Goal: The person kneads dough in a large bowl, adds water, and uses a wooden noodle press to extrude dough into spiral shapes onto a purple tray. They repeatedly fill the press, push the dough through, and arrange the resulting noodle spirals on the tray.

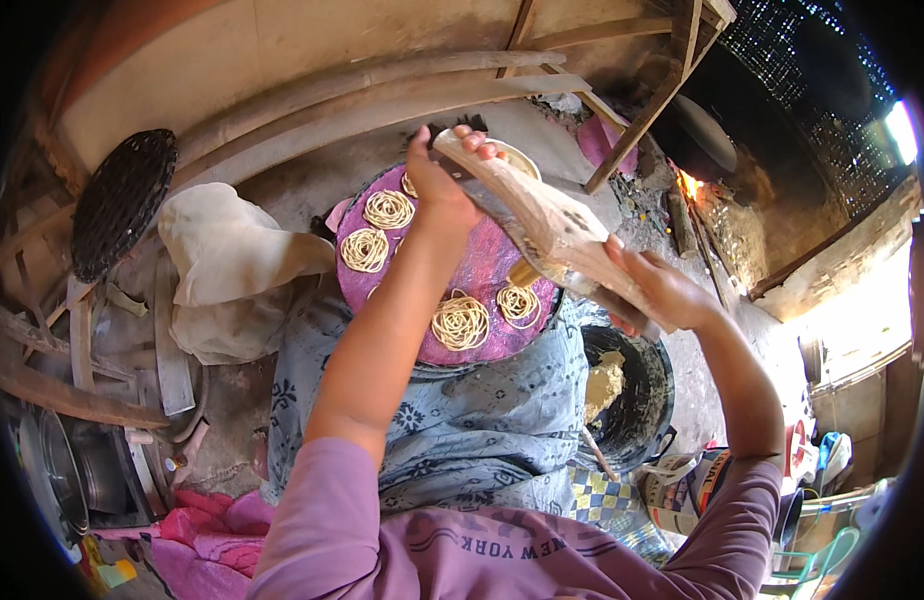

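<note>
Purple shirt (572, 562) fills the bottom of the head view, with dark lettering on the chest that's upside down from this angle. There's bold printing on a pale container (672, 505) at lower right too, partly covered by the sleeve.

Grip-wise, both hands are closed on a long pale wooden press (547, 215): left hand (444, 185) wrapped round its upper-left end, right hand (674, 287) clamped round the lower-right end. It's held slantwise above a round pinkish-purple tray (482, 262) with coils of pale strands (460, 320) on it.

Hard to make out: the brass-coloured cylinder (523, 273) under the press is mostly hidden, and I can't tell if strands hang from it. The left forearm covers part of the tray, and most of the left palm is out of sight.
</note>
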The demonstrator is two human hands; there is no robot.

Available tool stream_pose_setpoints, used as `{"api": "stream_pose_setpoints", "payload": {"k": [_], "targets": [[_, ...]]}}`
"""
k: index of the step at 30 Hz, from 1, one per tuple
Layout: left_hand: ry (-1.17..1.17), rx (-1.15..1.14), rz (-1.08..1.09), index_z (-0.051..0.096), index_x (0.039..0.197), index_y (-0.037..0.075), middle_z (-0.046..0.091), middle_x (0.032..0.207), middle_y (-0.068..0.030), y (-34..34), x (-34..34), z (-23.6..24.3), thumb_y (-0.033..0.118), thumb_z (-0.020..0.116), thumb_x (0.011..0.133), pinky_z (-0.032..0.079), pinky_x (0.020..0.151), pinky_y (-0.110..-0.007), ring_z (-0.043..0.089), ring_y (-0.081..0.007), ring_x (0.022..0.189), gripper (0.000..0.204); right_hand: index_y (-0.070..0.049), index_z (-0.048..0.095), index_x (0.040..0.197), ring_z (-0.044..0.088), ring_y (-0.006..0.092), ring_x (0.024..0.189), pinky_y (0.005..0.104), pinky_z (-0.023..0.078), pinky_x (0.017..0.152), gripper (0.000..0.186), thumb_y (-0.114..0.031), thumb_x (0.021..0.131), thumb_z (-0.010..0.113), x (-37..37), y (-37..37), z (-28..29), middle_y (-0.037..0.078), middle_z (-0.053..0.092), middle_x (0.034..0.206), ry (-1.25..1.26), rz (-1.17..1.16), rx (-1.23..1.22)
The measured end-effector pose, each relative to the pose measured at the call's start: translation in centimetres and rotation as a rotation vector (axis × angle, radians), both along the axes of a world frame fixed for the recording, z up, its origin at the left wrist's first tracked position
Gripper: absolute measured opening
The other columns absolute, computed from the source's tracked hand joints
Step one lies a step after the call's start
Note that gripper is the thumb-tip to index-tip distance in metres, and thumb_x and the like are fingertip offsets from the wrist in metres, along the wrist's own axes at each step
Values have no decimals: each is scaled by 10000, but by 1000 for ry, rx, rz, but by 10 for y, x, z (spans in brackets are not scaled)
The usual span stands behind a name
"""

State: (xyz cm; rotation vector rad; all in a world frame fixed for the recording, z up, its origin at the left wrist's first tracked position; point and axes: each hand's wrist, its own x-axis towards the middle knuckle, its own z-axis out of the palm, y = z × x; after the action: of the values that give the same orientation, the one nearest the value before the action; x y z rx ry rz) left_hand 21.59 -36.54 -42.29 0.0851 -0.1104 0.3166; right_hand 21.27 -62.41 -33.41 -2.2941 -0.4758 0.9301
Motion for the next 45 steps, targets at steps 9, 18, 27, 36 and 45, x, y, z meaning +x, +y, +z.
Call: {"api": "stream_pose_setpoints", "payload": {"k": [9,18,27,36,45], "targets": [[102,-72,-23,491,719,104,501,628,-32,-22,2,-29,394,380,895,432,693,-378,515,-202,602,357,19,636,824,590,143,484,291,476,458,773,-694,931,357,4,-20,-8,75,603,614,51,-44,-49],[65,78,15,485,723,121,470,614,-17,12,22,-31,418,368,909,422,709,-369,482,-192,605,369,-43,593,739,557,123,490,286,446,445,792,-733,929,253,26,1,-44,35,539,567,52,113,42],[21,72,91,488,715,115,485,617,-21,54,34,-29,358,386,858,418,688,-372,499,-199,608,300,-28,608,766,547,144,477,298,444,452,810,-754,910,278,49,48,-39,49,545,579,9,174,49],[74,-26,85,476,673,119,470,589,-20,48,26,-24,320,365,835,422,661,-382,486,-195,566,281,8,643,817,533,131,435,286,409,410,775,-702,931,352,40,43,-12,45,535,544,-4,130,17],[144,64,161,461,667,129,460,579,-12,64,17,-17,348,353,862,405,637,-372,455,-185,542,312,-7,656,777,543,136,437,286,408,403,737,-680,928,399,39,55,-34,48,540,531,12,88,102]]}}
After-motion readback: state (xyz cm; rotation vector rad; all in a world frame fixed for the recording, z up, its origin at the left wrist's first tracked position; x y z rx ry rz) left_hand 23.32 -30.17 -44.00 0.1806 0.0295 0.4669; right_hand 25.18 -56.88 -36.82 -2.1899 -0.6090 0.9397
